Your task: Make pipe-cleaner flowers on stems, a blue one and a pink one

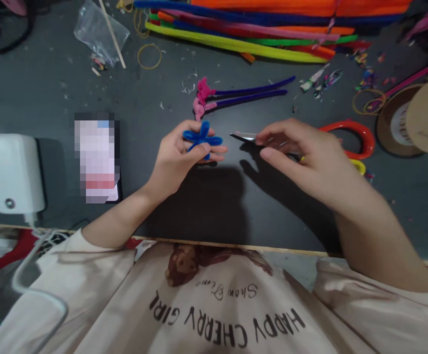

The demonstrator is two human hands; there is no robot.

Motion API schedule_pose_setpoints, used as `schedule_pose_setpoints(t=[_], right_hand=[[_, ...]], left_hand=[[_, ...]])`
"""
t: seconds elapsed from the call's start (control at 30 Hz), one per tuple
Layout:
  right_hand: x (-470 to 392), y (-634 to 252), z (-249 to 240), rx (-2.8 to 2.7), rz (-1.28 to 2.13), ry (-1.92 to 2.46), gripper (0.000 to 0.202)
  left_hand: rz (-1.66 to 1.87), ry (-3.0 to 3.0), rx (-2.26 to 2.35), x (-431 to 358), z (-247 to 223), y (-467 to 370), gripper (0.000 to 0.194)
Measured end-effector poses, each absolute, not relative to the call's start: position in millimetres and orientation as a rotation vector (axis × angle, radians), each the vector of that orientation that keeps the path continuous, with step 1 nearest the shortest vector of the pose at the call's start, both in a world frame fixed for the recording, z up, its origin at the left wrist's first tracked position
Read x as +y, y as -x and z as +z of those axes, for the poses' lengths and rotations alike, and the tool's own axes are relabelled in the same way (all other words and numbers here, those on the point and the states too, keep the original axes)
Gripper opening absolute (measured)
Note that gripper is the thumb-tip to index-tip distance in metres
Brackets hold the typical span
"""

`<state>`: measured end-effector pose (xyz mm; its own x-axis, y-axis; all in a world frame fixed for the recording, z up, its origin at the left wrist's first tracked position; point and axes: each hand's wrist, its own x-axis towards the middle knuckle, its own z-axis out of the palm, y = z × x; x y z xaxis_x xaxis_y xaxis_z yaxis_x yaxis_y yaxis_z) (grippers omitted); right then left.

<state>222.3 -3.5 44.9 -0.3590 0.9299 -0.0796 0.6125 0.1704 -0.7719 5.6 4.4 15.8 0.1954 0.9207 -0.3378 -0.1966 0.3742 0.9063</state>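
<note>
My left hand is closed on a blue pipe-cleaner flower, its looped petals spread above the fingers and the thumb pressed on it. To the right, my right hand is over a pair of scissors with red and yellow handles. The thumb and fingers of this hand are apart, and the fingertips are close to the blades, which point left; whether they touch is hard to tell. Just beyond my left hand lie two pipe-cleaner flowers, a dark pink one and a light pink one, both on dark blue stems.
Bundled coloured pipe cleaners lie along the far side. A phone and a white power bank with a cable are at left. Ribbon spools stand at right. A plastic bag, rubber band and scraps are scattered about.
</note>
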Motion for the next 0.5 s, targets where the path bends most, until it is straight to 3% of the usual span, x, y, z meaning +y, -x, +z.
schedule_pose_setpoints(t=[0.2, 0.33, 0.5], right_hand=[[-18.3, -289.9, 49.8, -2.751, 0.202, 1.896, 0.048], [-27.5, -315.1, 38.2, -2.886, 0.126, 1.909, 0.069], [-20.3, -306.2, 29.1, -2.898, 0.005, 1.802, 0.062]], left_hand=[[0.947, -0.87, 1.051, 2.2, 9.8, -3.6, 0.012], [0.944, -0.846, 0.96, -0.7, 8.4, -5.5, 0.015], [0.933, -0.846, 0.948, -2.6, 7.5, -7.8, 0.018]])
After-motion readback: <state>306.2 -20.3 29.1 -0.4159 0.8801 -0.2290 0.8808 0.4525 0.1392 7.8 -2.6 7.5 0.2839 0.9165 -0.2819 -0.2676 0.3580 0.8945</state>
